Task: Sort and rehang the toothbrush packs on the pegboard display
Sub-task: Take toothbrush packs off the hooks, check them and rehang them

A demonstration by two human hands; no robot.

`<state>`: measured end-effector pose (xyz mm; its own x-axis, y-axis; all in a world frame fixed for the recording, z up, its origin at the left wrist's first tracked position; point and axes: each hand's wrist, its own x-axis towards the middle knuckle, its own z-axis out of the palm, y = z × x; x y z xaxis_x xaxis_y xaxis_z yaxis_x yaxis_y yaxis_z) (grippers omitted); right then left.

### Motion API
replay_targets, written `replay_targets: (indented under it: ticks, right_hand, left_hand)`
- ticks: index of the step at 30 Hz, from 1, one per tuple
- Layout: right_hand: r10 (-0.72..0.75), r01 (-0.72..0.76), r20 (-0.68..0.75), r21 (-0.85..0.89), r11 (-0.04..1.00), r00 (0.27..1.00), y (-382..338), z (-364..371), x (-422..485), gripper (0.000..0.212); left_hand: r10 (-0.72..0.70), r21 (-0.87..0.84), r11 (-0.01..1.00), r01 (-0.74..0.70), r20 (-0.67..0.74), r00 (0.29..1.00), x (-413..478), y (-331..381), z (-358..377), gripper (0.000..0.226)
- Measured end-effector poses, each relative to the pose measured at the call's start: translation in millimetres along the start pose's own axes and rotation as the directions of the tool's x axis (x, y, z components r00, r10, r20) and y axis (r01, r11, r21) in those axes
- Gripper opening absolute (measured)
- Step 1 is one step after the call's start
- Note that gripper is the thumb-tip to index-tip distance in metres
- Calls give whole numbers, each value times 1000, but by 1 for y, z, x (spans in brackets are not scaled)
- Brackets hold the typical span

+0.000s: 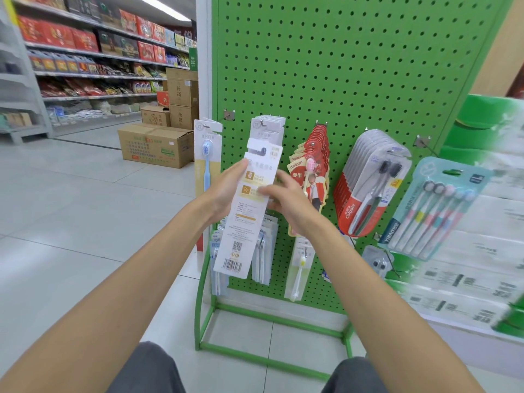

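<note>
**Item in hand:** you are holding the held pack [246, 214], a white card with its printed back and barcode facing you. It is upright with a slight tilt, in front of the pegboard [354, 66] and off every hook.

**Grip:** your left hand [226, 191] is clasping the pack's left edge. Your right hand [287, 201] is lying against the right edge. Its fingers are blurring, so whether they are pinching or only touching cannot be told.

**Stock hanging, left to right:**
- blue-brush pack [207, 157]
- white stack [268, 127], just behind the held pack's top
- red packs [312, 163]
- Colgate packs [368, 182]
- multi-brush pack [436, 205]

More packs are hanging in a lower row. An empty hook [228, 114] is sitting at the upper left.

**Step:** you are probably sorting this pack and lining it up for rehanging, likely onto the matching white stack.

**Next move:** it is calling for raising the pack, squaring its hang-hole to the hook tip, and sliding it on without dislodging the packs already there.
</note>
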<state>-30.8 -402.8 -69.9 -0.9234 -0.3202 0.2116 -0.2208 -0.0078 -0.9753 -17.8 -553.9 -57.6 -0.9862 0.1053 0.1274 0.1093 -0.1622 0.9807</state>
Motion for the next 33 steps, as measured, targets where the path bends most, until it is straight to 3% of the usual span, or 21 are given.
replay_targets:
  ticks: [7, 17, 24, 27, 30, 32, 33]
  right_hand:
    - [-75, 75, -84, 3, 997, 994, -12, -3, 8, 16]
    - [-171, 167, -196, -37, 985, 966, -19, 3, 12, 14]
    - [-151, 119, -270, -131, 984, 951, -26, 8, 18, 17]
    - [-201, 101, -196, -426, 899, 960, -31, 12, 13, 34]
    - [-25, 6, -41, -407, 913, 999, -39, 19, 6, 40]
    - [21, -17, 6, -432, 902, 1000, -42, 22, 6, 51]
    - [4, 6, 21, -442, 897, 1000, -42, 23, 7, 46]
  left_hand:
    - [-13, 8, 1000, 13, 25, 1000, -2, -3, 0, 55]
    - [-22, 34, 999, 22, -9, 1000, 0, -11, -12, 47]
    - [-57, -15, 998, 58, 66, 996, -4, -13, -19, 51]
    - [-11, -12, 1000, 12, 90, 996, -5, -16, -20, 45]
    - [35, 61, 997, -41, 97, 995, -10, -15, -20, 35]
    - [53, 185, 981, -62, 53, 997, -14, -10, -18, 33]
    - [66, 250, 966, -72, 32, 997, -14, -9, -19, 35]
